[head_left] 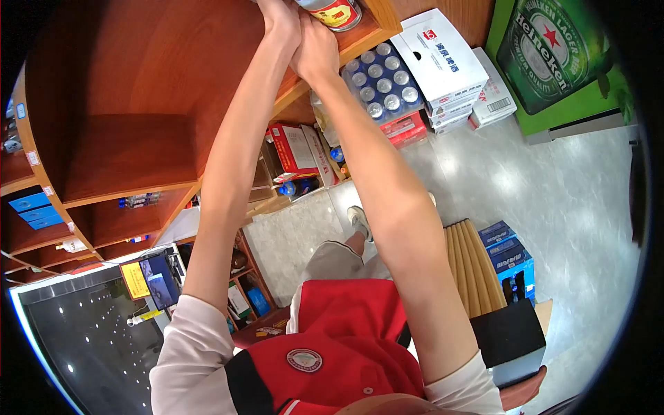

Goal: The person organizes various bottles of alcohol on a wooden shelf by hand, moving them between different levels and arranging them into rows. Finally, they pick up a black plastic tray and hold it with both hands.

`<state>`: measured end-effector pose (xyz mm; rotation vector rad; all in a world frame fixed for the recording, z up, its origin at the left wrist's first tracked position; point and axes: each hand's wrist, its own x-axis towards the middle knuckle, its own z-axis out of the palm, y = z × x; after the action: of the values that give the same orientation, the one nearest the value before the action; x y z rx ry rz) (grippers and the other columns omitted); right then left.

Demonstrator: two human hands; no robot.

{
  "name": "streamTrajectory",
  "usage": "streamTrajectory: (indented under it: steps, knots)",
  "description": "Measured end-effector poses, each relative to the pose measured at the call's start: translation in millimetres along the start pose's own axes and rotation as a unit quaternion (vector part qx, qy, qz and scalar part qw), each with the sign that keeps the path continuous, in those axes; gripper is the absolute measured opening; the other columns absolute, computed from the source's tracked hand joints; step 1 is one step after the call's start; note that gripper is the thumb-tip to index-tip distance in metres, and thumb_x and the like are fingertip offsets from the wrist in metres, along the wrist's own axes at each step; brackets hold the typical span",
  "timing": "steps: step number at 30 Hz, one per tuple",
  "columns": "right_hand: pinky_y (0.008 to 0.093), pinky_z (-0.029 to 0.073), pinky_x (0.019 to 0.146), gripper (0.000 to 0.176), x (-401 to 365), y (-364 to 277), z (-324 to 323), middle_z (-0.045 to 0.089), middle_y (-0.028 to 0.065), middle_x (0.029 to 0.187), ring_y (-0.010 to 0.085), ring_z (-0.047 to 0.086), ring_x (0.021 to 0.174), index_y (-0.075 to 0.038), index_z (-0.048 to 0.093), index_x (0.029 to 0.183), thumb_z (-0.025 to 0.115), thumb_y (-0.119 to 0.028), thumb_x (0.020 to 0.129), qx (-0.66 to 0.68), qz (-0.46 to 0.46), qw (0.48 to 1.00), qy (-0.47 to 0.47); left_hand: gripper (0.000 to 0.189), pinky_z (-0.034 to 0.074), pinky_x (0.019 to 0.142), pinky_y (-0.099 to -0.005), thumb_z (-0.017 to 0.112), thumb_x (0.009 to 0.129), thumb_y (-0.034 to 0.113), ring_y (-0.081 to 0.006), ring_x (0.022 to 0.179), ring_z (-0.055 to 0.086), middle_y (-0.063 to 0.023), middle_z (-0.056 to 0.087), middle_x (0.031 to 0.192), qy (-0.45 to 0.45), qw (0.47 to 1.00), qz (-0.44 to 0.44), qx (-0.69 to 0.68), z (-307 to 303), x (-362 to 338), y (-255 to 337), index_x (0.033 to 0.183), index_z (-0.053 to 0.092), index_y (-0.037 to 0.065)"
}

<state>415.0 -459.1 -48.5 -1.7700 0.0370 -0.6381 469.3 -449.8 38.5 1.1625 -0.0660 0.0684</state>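
Left hand [280, 21], right hand [317, 50] against a red-and-yellow-labelled can [337, 12]

A tin [337, 12] — red label, yellow band, silver rim — sits at the wooden shelf [356, 40] edge, half cropped.

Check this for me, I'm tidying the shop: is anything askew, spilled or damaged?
Nothing spilled or broken shows. The white boxes beside the tray of cans look unevenly stacked, with their edges not lined up.
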Motion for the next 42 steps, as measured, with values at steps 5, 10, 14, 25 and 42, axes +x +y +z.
streamTrajectory:
  steps: [5,10,14,25,42]
  knots:
    - [0.0479,0.053,0.099,0.045,2,-9,-4,0.069,0.0277,0.112,0.043,0.066,0.109,0.004,0.061,0.121,0.072,-0.01,0.08,-0.004,0.035,0.999,-0.009,0.077,0.049,0.106,-0.0434,0.035,0.103,0.072,-0.0287,0.12,0.063,-0.0118,0.068,0.127,-0.01,1.0,-0.009,0.007,0,1,1,0.134,0.058,0.006]
    - [0.0482,0.054,0.098,0.04,2,-6,1,0.07,0.0275,0.112,0.0431,0.066,0.109,0.003,0.062,0.117,0.071,-0.008,0.08,-0.007,0.033,0.999,0.009,0.076,0.05,0.105,-0.0428,0.034,0.103,0.072,-0.0281,0.118,0.063,-0.0113,0.069,0.126,-0.025,0.999,-0.013,-0.016,6,-4,1,0.133,0.059,0.006]
    - [0.0504,0.054,0.095,0.034,0,-8,-3,0.07,0.0287,0.109,0.0442,0.066,0.107,0.004,0.063,0.114,0.07,-0.01,0.083,0.014,0.03,0.999,0.024,0.072,0.05,0.105,-0.0425,0.031,0.105,0.069,-0.0274,0.117,0.064,-0.0109,0.069,0.125,-0.014,1.0,-0.018,0.001,2,1,-2,0.131,0.059,0.008]
    - [0.0516,0.056,0.091,0.033,5,-9,-7,0.071,0.0293,0.107,0.0456,0.068,0.104,0.002,0.066,0.114,0.067,-0.018,0.087,0.044,0.051,0.998,0.008,0.073,0.045,0.11,-0.0411,0.035,0.105,0.07,-0.0265,0.125,0.058,-0.0076,0.064,0.135,-0.004,1.0,-0.011,0.022,7,-4,-7,0.14,0.056,0.009]
    - [0.0514,0.056,0.09,0.021,5,-5,-5,0.071,0.0302,0.104,0.0453,0.069,0.101,0.004,0.069,0.101,0.069,-0.009,0.084,0.056,0.063,0.996,0.012,0.089,0.038,0.115,-0.0418,0.025,0.101,0.078,-0.0281,0.13,0.053,-0.0114,0.059,0.141,0.01,0.995,0.044,0.093,-8,22,-15,0.144,0.051,0.004]
